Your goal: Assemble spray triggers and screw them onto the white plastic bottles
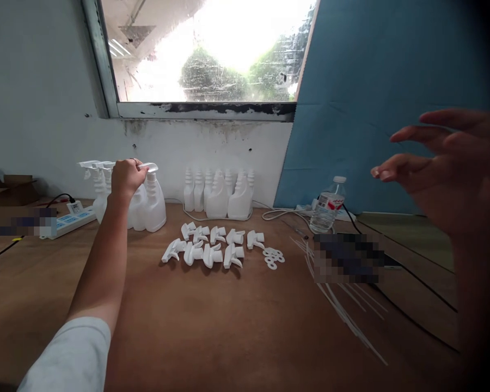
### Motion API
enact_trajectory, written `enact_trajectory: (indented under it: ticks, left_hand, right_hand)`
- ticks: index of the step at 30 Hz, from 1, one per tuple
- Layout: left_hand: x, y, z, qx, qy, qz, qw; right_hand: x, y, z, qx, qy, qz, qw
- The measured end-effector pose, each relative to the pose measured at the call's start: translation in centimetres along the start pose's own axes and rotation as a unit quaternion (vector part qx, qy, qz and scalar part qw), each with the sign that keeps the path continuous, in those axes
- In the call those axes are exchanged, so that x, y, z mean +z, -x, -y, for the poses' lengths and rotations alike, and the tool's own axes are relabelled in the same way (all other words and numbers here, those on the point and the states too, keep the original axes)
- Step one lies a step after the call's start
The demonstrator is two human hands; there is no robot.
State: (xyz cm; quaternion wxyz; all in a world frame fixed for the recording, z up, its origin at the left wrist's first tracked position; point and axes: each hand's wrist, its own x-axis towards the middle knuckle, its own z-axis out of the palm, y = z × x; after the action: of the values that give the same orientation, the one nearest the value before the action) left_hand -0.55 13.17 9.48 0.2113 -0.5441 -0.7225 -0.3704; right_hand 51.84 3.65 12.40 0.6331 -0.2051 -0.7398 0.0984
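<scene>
At the back left, my left hand [127, 177] is closed around the trigger head of a white spray bottle [155, 208], which stands upright on the table. Other spray bottles [100, 202] with trigger heads stand beside it, partly hidden behind my hand and forearm. My right hand [453, 169] is raised at the right edge, empty, its fingers curved and apart. Loose white trigger heads [213, 255] lie in two rows mid-table. Just right of them are several small white ring gaskets [273, 258].
White bottles without heads [240, 198] stand by the wall. Thin clear tubes [330, 296] lie at right, near a water bottle [329, 206] and a blurred dark object [349, 257]. Cables cross that side. A power strip [71, 222] and cardboard box [16, 188] are at left.
</scene>
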Motion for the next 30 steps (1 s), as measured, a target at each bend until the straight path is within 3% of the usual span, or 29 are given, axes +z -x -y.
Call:
enact_trajectory:
  ticks: [3, 10, 25, 28, 30]
  left_hand:
    - [0.2, -0.2, 0.5, -0.005, -0.016, -0.005, 1.000]
    - [-0.2, -0.2, 1.2, -0.038, -0.009, -0.015, 0.999]
    - [-0.6, 0.3, 0.6, -0.068, 0.004, 0.005, 0.998]
    - [-1.6, 0.5, 0.3, -0.082, 0.002, -0.020, 0.996]
    - [-2.7, 0.8, -0.4, -0.077, 0.008, -0.084, 0.994]
  right_hand:
    - [0.3, -0.1, 0.5, 0.047, -0.079, -0.002, 0.996]
    - [1.2, -0.2, 1.8, 0.084, -0.091, -0.023, 0.992]
    - [1.5, -0.2, 2.0, 0.115, -0.102, 0.015, 0.988]
    - [1.7, -0.1, 1.8, 0.121, -0.092, 0.029, 0.988]
    - [1.8, 0.0, 1.4, 0.125, -0.068, 0.050, 0.989]
